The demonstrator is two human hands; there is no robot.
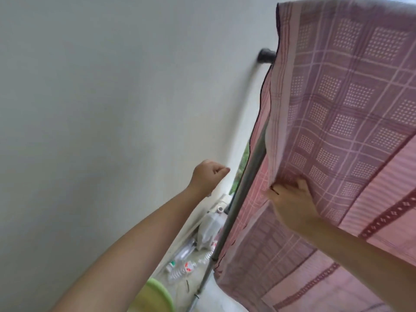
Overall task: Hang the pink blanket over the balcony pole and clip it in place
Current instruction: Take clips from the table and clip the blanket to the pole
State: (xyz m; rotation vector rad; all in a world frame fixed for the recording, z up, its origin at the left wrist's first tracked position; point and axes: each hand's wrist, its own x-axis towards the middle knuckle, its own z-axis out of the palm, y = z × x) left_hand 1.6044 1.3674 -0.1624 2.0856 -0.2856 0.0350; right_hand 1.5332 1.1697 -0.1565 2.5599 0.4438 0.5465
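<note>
Blanket hanging over pole, pink checked cloth falling on both sides. Right hand gripping blanket edge just beside pole, fingers curling into cloth. Left hand staying in air near wall, fingers curling, holding nothing. Bottles lying on floor below, green basin near them.

Open gap runs btwn the white wall on your left and the pink blanket on your right. The gray pole crosses it diagonally. Low down, plastic bottles and a green basin crowd the floor.
</note>
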